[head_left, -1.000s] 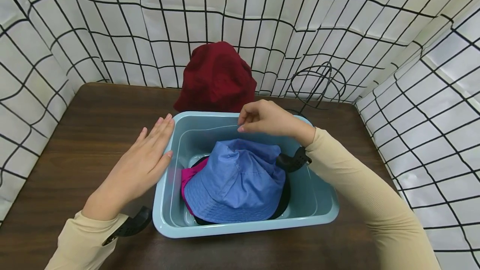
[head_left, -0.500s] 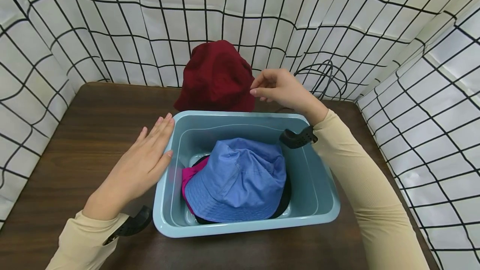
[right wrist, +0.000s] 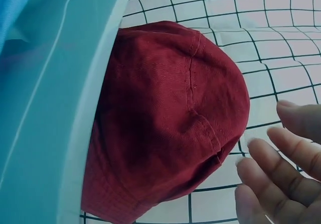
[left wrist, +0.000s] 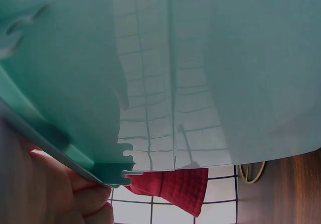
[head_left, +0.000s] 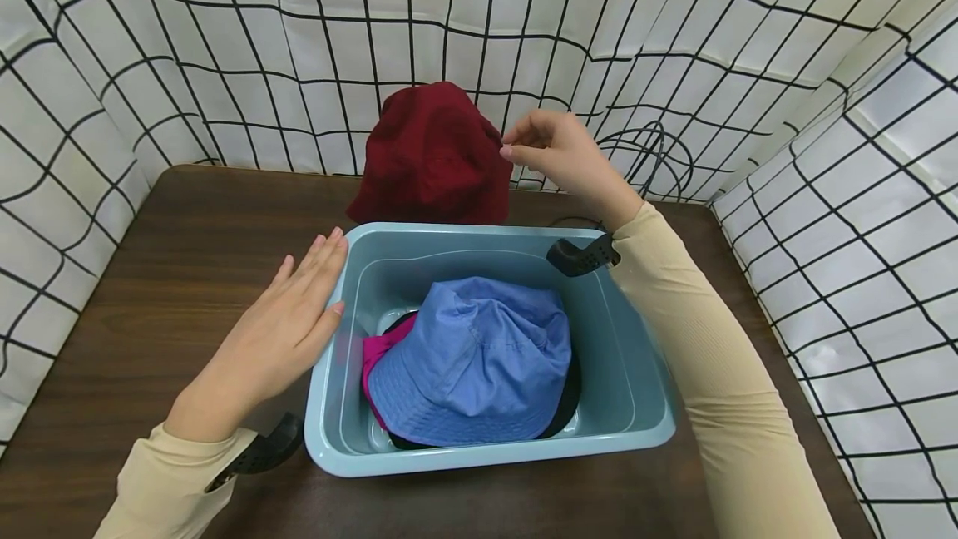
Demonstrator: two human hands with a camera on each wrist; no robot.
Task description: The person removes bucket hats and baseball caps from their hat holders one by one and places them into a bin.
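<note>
My left hand (head_left: 273, 331) lies with straight fingers along the left rim of a light blue plastic tub (head_left: 494, 454). In the left wrist view its fingers (left wrist: 90, 199) show just outside the tub's edge. A dark red bucket hat (head_left: 434, 156) stands on the table behind the tub. Beside that hat's right side hovers my right hand (head_left: 557, 152), fingers loosely bent. The right wrist view has a gap between its fingertips (right wrist: 246, 163) and the red hat. Inside the tub, a blue bucket hat (head_left: 479, 364) lies over a magenta hat (head_left: 377, 356) and something black (head_left: 569, 389), mostly hidden.
A dark brown wooden table (head_left: 187, 256) carries the tub. White walls with a black grid (head_left: 299, 40) close in the back and sides. A coiled black cable (head_left: 651, 156) sits at the back right, behind my right wrist.
My right hand has moved back from over the tub to beside the red hat, rising slightly in the last half second. My left hand, the tub and the hats stay put.
</note>
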